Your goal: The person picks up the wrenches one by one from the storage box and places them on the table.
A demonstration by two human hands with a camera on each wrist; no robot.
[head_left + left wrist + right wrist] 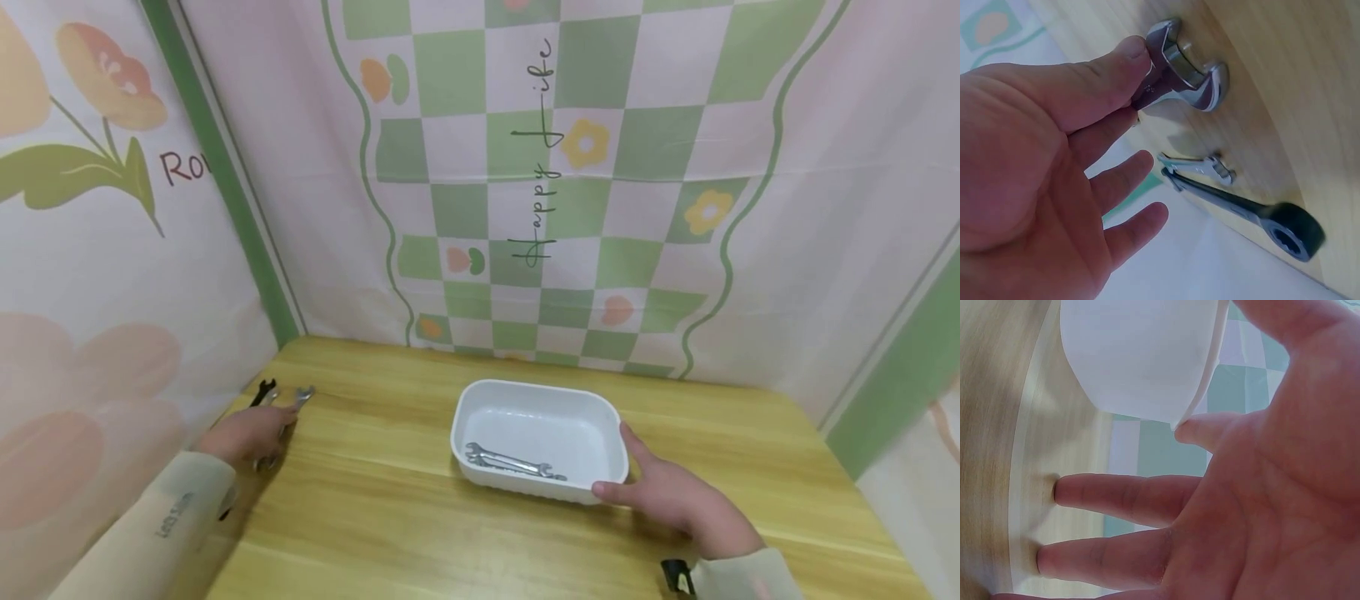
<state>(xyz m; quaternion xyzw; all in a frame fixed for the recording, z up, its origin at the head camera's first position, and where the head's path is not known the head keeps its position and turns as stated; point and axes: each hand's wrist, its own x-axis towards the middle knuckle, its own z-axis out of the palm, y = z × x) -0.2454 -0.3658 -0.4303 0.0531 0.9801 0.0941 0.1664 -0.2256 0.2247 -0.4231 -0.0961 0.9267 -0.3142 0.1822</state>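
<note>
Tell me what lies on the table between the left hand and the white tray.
Nothing: in the head view, only bare wooden table separates the left hand, which pinches a wrench, from the white tray.

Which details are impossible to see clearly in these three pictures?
- Head view: the handle of the silver open-end wrench, hidden under the left hand.
- Left wrist view: that wrench's handle, covered by the thumb.
- Right wrist view: inside of the white plastic tray, seen only from outside; right hand fills the frame.

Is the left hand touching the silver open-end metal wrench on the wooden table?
Touching. The left wrist view shows the left hand pinching the silver open-end metal wrench just behind its jaw between thumb and finger.
</note>
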